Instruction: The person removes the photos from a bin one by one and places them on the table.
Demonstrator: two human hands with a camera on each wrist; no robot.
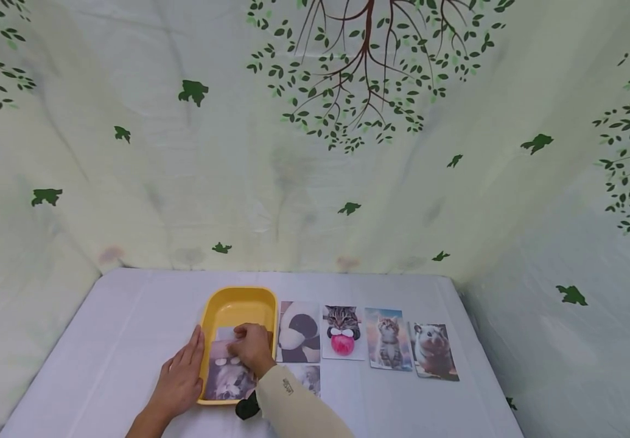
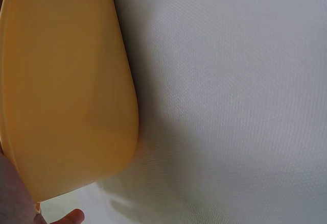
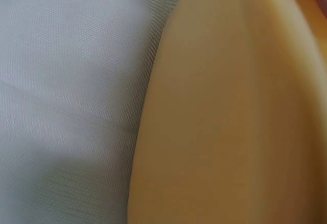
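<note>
A yellow tray (image 1: 240,298) stands on the white-covered table, with picture cards inside it. My right hand (image 1: 253,348) reaches into the tray and pinches the upper edge of a picture card (image 1: 232,383) showing a furry animal. Part of another card shows just above that one. Along the tray's left side lies my left hand (image 1: 180,372), fingers straight against the rim. In the left wrist view the tray's outer wall (image 2: 66,91) fills the left side. The right wrist view holds mostly the tray's wall (image 3: 194,132), and the fingers' grip is out of sight there.
Right of the tray lie a panda card (image 1: 293,322), a cat card with a pink ball (image 1: 342,334), a kitten card (image 1: 389,340) and a rodent card (image 1: 435,350) in a row. Below the panda, another card (image 1: 310,377) is partly covered by the right sleeve (image 1: 293,404).
</note>
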